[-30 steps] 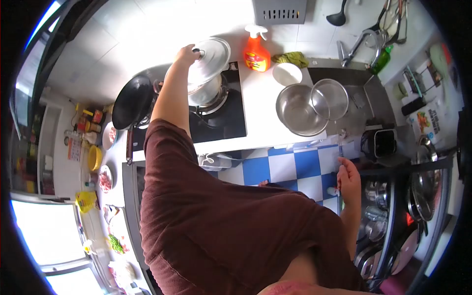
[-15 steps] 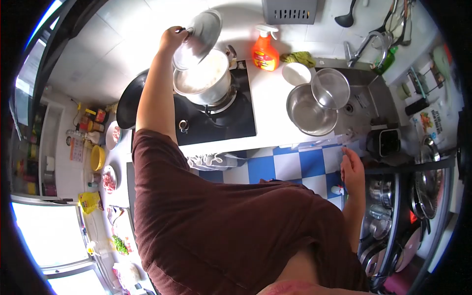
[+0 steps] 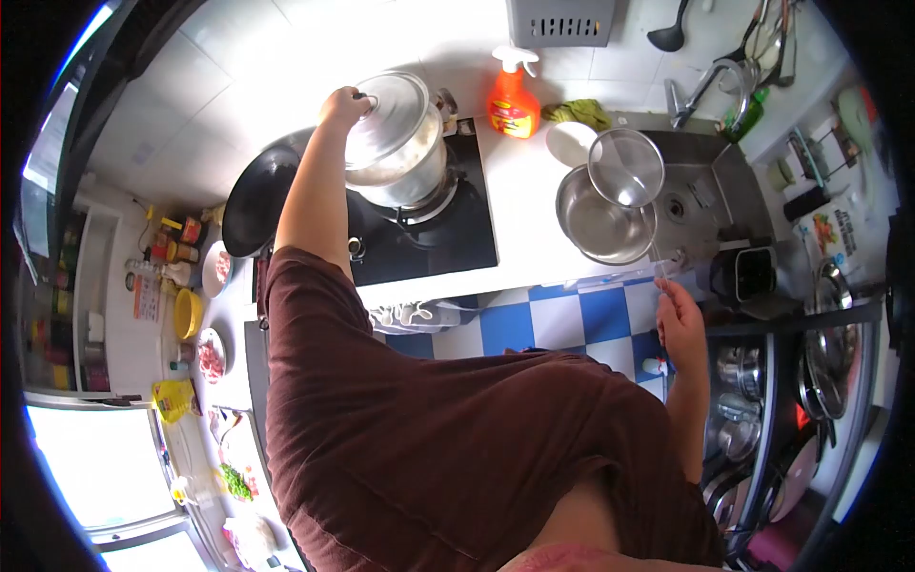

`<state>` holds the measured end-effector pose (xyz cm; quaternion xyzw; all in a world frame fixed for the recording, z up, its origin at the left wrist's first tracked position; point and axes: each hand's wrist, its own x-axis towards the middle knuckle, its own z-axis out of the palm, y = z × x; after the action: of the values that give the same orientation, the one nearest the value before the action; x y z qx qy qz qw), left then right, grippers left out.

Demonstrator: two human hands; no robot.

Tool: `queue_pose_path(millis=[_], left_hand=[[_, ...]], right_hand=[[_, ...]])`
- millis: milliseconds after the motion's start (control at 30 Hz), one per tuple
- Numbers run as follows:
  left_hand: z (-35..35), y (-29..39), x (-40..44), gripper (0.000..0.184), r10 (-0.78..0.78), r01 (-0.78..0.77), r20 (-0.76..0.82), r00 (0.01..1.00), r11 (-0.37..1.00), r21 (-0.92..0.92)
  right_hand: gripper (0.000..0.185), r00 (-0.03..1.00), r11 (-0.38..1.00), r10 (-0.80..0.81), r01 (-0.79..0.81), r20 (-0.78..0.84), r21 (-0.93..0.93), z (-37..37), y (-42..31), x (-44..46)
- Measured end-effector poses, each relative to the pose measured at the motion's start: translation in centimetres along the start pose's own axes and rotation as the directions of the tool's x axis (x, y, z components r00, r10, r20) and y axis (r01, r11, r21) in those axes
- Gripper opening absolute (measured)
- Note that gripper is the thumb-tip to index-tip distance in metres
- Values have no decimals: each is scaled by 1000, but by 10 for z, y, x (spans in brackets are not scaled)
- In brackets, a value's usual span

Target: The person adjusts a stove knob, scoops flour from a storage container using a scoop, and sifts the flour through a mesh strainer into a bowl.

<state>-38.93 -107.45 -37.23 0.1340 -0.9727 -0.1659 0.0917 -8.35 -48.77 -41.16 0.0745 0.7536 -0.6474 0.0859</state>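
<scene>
My left hand (image 3: 341,108) is closed on the dark knob of a silver pot lid (image 3: 389,122). The lid lies over the back of a large metal pot (image 3: 400,183), with pale, whitish contents showing at the front edge. The pot stands on a burner of the black stove. My right hand (image 3: 680,329), low at the counter's front edge, is closed around the thin handle of a round mesh strainer (image 3: 626,168). The strainer's head hangs over a steel basin (image 3: 596,224), overlapping its back right rim. Part of the handle is hard to make out.
A black wok (image 3: 255,202) sits left of the pot. Behind the basin are a white bowl (image 3: 570,143), an orange spray bottle (image 3: 513,103) and a green cloth (image 3: 577,114). The sink (image 3: 724,205) lies right. Plates of meat (image 3: 212,356) line the left counter.
The lid has come down from a raised, tilted position onto the pot, with my left hand still on its knob. The strainer has shifted slightly left, along with my right hand.
</scene>
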Motion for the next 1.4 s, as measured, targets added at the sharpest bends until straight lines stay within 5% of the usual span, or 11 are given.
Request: queue_pose_path(millis=[500, 700, 1100, 1300, 1400], left_hand=[[23, -4, 17, 48, 2, -4, 10, 1000, 986, 166], [13, 1, 21, 43, -65, 22, 207, 976, 979, 202], [10, 5, 10, 44, -33, -1, 157, 987, 978, 208], [-2, 9, 3, 52, -55, 7, 256, 965, 983, 184], [5, 2, 5, 56, -49, 20, 152, 987, 982, 186]], right_hand=[[29, 998, 999, 39, -40, -52, -20, 3, -1, -2], [28, 997, 998, 50, -51, -55, -23, 5, -1, 1], [29, 999, 999, 48, -48, -18, -8, 7, 0, 8], [29, 998, 998, 52, -53, -20, -39, 7, -2, 8], [29, 998, 998, 52, -52, -19, -37, 8, -3, 8]])
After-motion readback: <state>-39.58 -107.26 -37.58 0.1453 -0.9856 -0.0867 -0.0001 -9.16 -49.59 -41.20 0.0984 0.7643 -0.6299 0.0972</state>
